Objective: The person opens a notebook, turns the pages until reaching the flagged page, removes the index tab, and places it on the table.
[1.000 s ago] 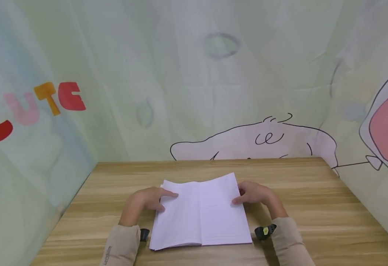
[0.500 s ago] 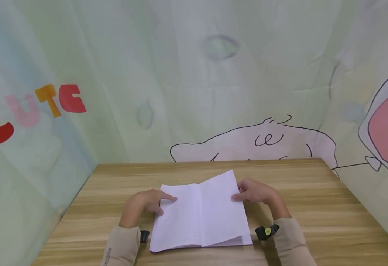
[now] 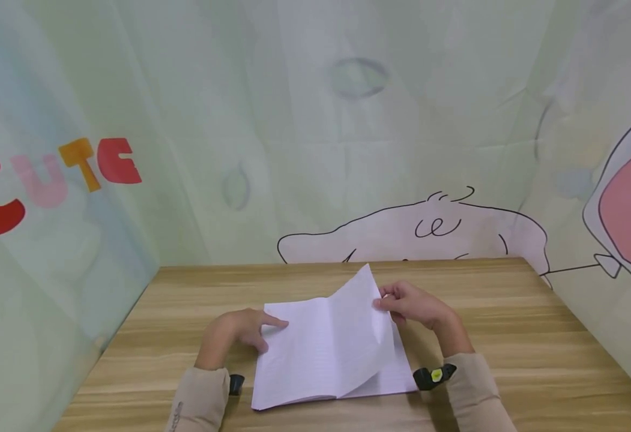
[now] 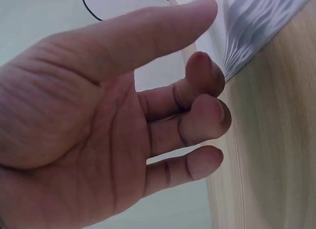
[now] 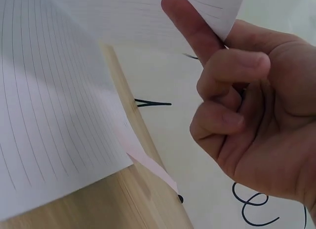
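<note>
An open notebook point(image 3: 304, 354) with white ruled pages lies on the wooden table in the head view. My left hand point(image 3: 239, 330) rests at its left edge, one straight finger touching the left page. The left wrist view shows this hand point(image 4: 113, 120) with its thumb stretched out and other fingers loosely bent beside the fanned page edges. On the other side, my right hand point(image 3: 415, 306) pinches the outer edge of a raised page point(image 3: 355, 330), which bows upward over the sheets beneath. In the right wrist view, one finger point(image 5: 192, 24) lies straight along that lifted page.
A pink ribbon point(image 5: 150, 167) sticks out past the notebook's edge. The wooden table point(image 3: 510, 336) meets a printed cloth backdrop point(image 3: 315, 150) at the back and sides. Dark wrist devices point(image 3: 434, 376) sit at the beige cuffs, close beside the notebook.
My right hand has lifted the right page and moved it up and slightly left, uncovering the sheet below. The notebook has shifted slightly to the right, while my left hand has barely moved.
</note>
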`<state>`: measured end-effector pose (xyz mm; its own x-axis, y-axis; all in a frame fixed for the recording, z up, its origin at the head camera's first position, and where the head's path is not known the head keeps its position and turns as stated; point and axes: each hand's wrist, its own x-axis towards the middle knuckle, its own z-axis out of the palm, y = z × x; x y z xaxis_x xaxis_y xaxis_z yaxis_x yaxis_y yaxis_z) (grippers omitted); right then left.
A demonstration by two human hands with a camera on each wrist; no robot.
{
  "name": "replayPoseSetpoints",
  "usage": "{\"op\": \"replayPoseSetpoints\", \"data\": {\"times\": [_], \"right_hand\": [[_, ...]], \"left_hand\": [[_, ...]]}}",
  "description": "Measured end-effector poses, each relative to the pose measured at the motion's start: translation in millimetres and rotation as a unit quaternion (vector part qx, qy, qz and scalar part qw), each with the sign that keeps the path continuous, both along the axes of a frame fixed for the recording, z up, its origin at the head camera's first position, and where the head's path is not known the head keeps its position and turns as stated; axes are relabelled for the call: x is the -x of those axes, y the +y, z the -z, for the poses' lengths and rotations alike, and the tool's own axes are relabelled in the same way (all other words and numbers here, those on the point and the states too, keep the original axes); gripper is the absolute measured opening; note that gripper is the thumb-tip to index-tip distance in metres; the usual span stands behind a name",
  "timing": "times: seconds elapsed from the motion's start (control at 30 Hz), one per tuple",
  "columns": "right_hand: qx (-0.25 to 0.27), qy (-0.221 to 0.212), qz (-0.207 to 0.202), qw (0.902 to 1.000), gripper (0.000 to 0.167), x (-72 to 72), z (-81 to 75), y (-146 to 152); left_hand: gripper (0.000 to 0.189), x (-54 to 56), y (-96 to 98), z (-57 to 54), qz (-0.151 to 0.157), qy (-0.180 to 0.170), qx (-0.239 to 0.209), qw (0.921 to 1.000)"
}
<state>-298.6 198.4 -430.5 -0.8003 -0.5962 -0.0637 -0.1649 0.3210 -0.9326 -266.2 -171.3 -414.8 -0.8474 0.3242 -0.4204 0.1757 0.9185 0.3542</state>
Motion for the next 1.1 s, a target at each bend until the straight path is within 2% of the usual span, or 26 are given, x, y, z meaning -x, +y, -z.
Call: {"op": "replayPoseSetpoints", "data": {"times": [0.13, 0.33, 0.5, 0.6, 0.7, 0.83, 1.1], "right_hand": [[0.016, -0.023, 0.003, 0.9996, 0.017, -1.0, -0.6, -2.4], [0.035, -0.034, 0.016, 0.9987, 0.020, -4.9, -4.1, -3.9], [0.066, -0.095, 0.013, 0.9932, 0.024, -6.5, -4.5, -5.4], [0.051, -0.125, 0.026, 0.9905, 0.029, -7.6, -5.1, -6.7], [0.021, -0.124, 0.031, 0.9916, 0.035, -10.3, -7.3, -8.2], [0.023, -0.114, 0.002, 0.9932, 0.042, -12.6, -8.0, -8.7], [0.097, -0.110, -0.052, 0.9878, 0.065, -9.1, -3.3, -13.6]], "left_hand": [[0.060, 0.8, 0.2, -0.2, 0.005, 0.005, 0.006, 1.0000], [0.064, 5.0, -2.1, 2.4, 0.016, 0.001, 0.009, 0.9998], [0.068, 7.5, -3.9, 5.4, 0.012, -0.012, 0.001, 0.9999], [0.069, 6.9, -4.8, 6.3, -0.004, -0.018, -0.007, 0.9998], [0.070, 8.0, -6.7, 10.3, -0.015, -0.023, -0.013, 0.9995], [0.070, 7.0, -8.2, 11.3, -0.018, -0.029, -0.016, 0.9993], [0.070, 4.0, -5.9, 6.6, -0.010, -0.025, -0.008, 0.9996]]}}
